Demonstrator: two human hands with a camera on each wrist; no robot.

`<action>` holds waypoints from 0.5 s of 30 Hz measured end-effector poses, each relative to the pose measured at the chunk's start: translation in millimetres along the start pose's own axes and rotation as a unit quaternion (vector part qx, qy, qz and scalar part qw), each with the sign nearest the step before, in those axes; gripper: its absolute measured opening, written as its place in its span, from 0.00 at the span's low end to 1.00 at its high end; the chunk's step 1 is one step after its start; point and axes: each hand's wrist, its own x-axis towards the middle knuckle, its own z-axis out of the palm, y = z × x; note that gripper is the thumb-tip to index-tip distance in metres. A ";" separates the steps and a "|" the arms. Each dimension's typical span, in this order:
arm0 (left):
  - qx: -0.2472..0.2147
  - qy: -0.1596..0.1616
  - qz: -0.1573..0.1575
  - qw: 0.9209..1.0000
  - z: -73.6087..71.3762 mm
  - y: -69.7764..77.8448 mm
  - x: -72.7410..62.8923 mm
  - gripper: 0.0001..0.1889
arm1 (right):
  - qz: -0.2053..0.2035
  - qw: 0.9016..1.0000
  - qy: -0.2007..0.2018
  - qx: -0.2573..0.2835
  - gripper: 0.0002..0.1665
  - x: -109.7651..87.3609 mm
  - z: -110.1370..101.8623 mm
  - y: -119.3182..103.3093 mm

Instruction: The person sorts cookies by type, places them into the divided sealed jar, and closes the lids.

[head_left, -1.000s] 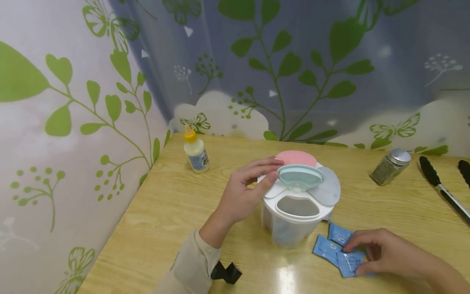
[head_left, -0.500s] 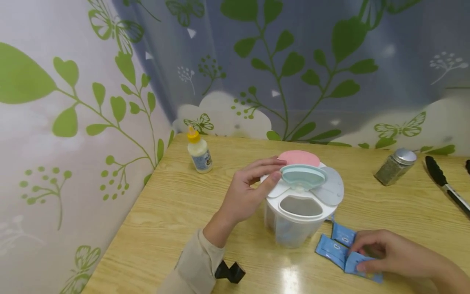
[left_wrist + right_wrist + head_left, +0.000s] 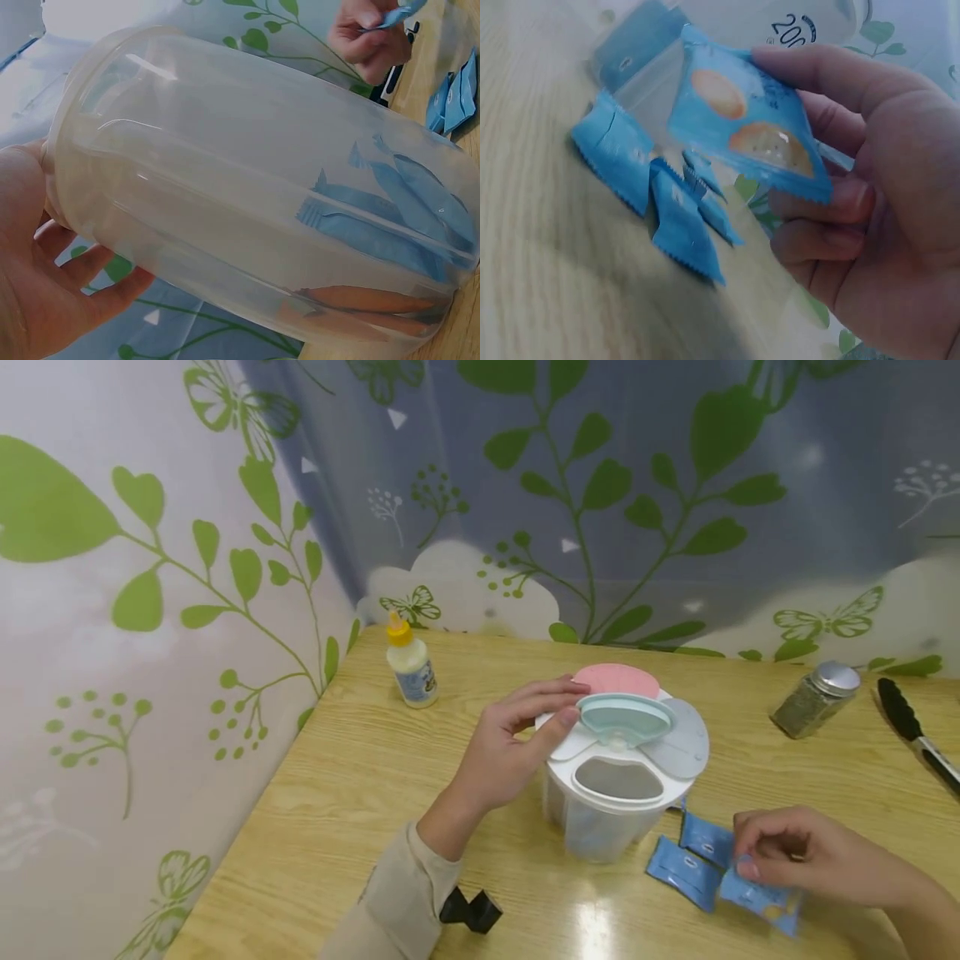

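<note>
A round clear dispenser (image 3: 600,835) with a white lid stands on the table, its mint flap (image 3: 626,718) raised beside an uncovered opening (image 3: 618,778). My left hand (image 3: 502,756) holds the lid's left rim, thumb on top. Through the wall in the left wrist view I see blue packets (image 3: 375,232) and orange packets (image 3: 367,300) in separate compartments. My right hand (image 3: 817,860) pinches a blue biscuit packet (image 3: 742,112) by its edge, with biscuits printed on it. Other blue packets (image 3: 682,872) lie on the table right of the dispenser.
A glue-like bottle with a yellow cap (image 3: 412,668) stands back left. Right of the dispenser, a glass shaker with a metal lid (image 3: 813,702) lies tilted near black-handled tongs (image 3: 918,735). A black object (image 3: 471,910) shows beside my left sleeve. A patterned curtain backs the table.
My right hand has taken one blue packet from the pile and drawn it slightly right, tilting it up. My left hand stays on the lid. The view has shifted a little.
</note>
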 end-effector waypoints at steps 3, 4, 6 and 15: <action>0.000 0.000 -0.001 1.000 -0.1 -0.8 -0.4 0.16 | -0.023 1.000 0.008 0.014 0.26 3.5 0.3 -5.9; 0.000 0.001 -0.001 1.000 -0.2 -0.9 -0.7 0.16 | -0.031 0.999 0.011 0.016 0.27 4.3 0.3 -8.3; 0.000 0.001 -0.001 1.000 -0.4 -1.2 -0.9 0.16 | -0.042 0.999 0.020 0.014 0.27 5.7 0.1 -14.2; 0.001 0.001 0.003 1.000 1.0 0.3 1.0 0.15 | -0.093 0.990 0.101 -0.014 0.30 12.9 -2.8 -42.6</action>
